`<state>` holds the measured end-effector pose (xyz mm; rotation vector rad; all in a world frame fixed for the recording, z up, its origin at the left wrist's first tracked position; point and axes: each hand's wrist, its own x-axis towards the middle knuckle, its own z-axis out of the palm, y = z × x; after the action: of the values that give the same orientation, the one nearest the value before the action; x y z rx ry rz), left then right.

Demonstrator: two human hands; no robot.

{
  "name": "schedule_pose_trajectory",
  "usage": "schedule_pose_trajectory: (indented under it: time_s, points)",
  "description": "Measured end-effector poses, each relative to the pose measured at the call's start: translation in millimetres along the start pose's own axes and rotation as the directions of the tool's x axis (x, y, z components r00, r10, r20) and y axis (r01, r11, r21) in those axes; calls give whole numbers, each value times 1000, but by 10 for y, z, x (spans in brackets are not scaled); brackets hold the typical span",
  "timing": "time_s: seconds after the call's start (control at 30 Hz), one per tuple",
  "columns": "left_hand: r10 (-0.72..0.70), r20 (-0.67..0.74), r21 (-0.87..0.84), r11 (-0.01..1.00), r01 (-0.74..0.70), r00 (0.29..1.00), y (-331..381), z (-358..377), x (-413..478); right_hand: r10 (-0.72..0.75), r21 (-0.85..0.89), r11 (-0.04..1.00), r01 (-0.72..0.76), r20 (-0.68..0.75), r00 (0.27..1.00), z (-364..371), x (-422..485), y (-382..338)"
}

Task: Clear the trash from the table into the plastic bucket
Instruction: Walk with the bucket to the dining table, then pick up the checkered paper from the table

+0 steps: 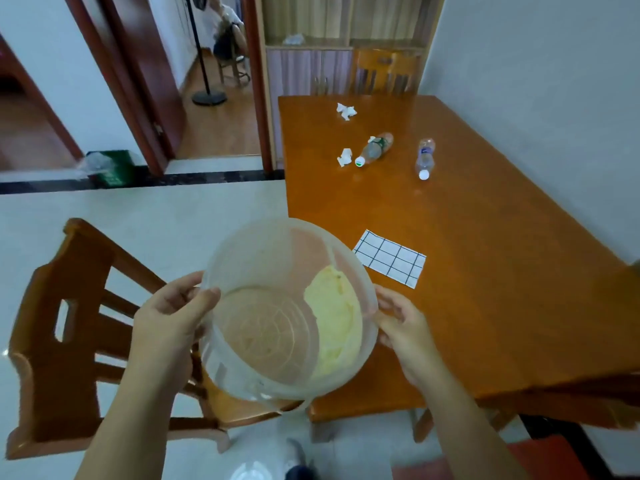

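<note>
Both hands, left hand [169,317] and right hand [403,327], are gripping the empty bucket [287,306] at the table's [485,306] near-left corner; next, bringing it toward the far bottles [375,150] and tissues [346,110].

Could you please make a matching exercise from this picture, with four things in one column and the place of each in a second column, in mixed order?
Things:
1. plastic bucket
2. grid-patterned paper
3. bottle with the green-and-white cap
4. wooden chair

Places:
A. lying on its side on the table, a crumpled tissue beside its cap
B. on the floor, left of the table
C. flat on the table near its left edge
D. held between the left hand and the right hand

Pairs: 1-D, 2-C, 3-A, 4-B
</note>
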<state>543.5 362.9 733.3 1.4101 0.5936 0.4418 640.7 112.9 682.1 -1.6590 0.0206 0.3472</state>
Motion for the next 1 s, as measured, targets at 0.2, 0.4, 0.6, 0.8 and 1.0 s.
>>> schedule_pose_trajectory:
  time_s: [0.2, 0.4, 0.6, 0.8, 1.0]
  points:
    - [-14, -63, 1, 1000, 14, 998, 37, 59, 598, 31, -38, 999, -30, 17, 999, 231, 576, -82]
    - [14, -56, 75, 997, -10, 998, -13, 169, 1064, -3, -168, 986, 1, -8, 1000, 229, 1011, -32]
    - [9, -139, 98, 995, 5, 990, -17, 379, 1344, 8, -311, 950, -19, -35, 999, 42, 1332, 216]
    - [14, -183, 125, 992, 9, 983, 45, 657, 1457, -40, -518, 855, 22, -24, 999, -191, 1841, 408]
    - [-7, -226, 166, 985, 46, 974, 79, 824, 1493, -79, -675, 718, 171, 165, 983, -385, 2242, 628]
